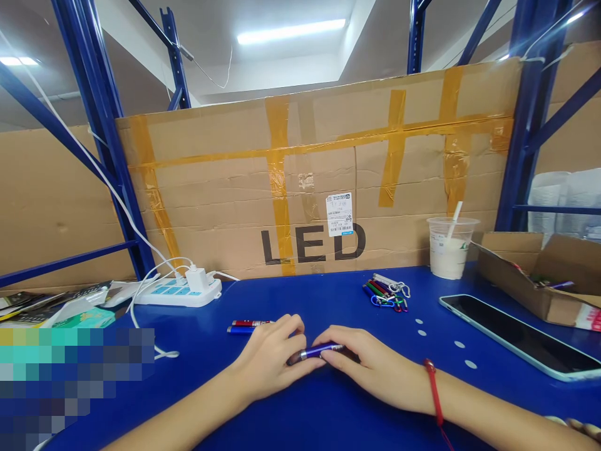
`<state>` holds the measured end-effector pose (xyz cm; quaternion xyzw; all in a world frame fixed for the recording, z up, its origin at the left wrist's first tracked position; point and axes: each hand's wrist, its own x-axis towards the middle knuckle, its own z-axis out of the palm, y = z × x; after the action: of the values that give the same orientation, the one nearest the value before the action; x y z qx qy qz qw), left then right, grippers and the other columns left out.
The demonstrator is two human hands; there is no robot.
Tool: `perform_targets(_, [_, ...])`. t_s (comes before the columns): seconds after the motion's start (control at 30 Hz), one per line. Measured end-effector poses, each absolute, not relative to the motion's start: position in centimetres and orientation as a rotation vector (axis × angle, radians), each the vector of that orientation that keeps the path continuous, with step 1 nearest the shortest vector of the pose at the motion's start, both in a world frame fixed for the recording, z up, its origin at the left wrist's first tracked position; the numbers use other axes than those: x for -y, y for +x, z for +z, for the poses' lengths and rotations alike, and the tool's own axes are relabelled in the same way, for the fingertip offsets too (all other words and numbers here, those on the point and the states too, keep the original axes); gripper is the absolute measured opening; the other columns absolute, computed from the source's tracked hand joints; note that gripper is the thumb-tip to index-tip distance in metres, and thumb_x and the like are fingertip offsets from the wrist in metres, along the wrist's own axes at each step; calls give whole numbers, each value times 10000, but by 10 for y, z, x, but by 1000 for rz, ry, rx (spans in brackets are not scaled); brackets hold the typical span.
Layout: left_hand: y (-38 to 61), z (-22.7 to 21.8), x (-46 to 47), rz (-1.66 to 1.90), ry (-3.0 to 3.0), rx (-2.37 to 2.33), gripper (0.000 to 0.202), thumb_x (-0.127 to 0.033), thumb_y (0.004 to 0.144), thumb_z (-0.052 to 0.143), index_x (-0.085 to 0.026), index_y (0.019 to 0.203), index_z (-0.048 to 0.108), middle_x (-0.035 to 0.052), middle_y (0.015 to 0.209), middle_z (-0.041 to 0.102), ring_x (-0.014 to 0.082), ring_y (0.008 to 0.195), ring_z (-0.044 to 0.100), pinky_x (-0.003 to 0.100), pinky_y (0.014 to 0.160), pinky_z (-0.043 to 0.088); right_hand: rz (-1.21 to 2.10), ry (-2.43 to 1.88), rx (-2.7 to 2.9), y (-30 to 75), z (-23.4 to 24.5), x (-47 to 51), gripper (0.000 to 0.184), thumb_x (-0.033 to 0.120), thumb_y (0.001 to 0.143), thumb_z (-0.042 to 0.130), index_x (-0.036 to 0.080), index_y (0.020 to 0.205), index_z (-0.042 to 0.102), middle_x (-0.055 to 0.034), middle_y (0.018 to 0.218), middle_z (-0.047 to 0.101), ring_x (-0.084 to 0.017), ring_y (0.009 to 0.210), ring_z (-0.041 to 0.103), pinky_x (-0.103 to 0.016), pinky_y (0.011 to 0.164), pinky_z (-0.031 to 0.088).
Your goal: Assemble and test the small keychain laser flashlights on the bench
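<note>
On the big blue tabletop (300, 419), near the middle, the right hand (375, 360) and the left hand (275, 357) meet. Both grips are narrow and hold one purple tube (317, 352), each by its own end. I can't tell if it touches the tabletop. I think the step is handling the tube with both hands; any move now calls for one hand keeping it steady while the other works. Its long side goes left to right. The dark end points left and a bit nearer; the other points right, a bit farther away. Just past the left hand lie a red tube (248, 323) and a blue tube (239, 330).
</note>
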<state>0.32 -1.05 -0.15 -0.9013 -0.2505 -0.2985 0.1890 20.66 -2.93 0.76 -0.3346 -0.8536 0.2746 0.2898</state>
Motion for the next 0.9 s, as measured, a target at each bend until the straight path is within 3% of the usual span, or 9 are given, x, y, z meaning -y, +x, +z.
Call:
perform_targets(0.27, [3, 0, 11, -792, -2569, 768, 232, -347, 892, 429, -175, 760, 513, 9, 766, 570, 117, 650, 532, 218, 539, 390, 641, -962, 2291, 207, 5, 28, 272, 386, 929, 376, 222, 967, 590, -18, 892, 605, -144, 746, 540, -252, 692, 428])
perform_targets(0.47, [2, -1, 14, -809, -2617, 879, 213, -307, 915, 352, -191, 817, 502, 13, 810, 563, 130, 706, 532, 233, 576, 397, 634, -946, 2301, 209, 4, 29, 262, 356, 947, 337, 232, 1015, 558, -21, 1006, 603, -160, 918, 551, -277, 822, 406])
perform_targets(0.7, [2, 3, 14, -876, -2639, 1033, 179, -306, 913, 349, -198, 840, 472, 1, 816, 544, 121, 734, 528, 242, 619, 410, 629, -1042, 2323, 210, 1, 26, 319, 408, 946, 307, 231, 924, 572, 6, 819, 613, -136, 701, 529, -249, 678, 411])
perform_targets(0.9, [2, 3, 14, -858, -2656, 1080, 185, -309, 915, 334, -203, 852, 470, 2, 828, 540, 122, 742, 530, 242, 628, 413, 579, -1081, 2336, 210, 2, 25, 337, 445, 915, 377, 219, 926, 627, -1, 770, 626, -121, 622, 501, -226, 590, 373])
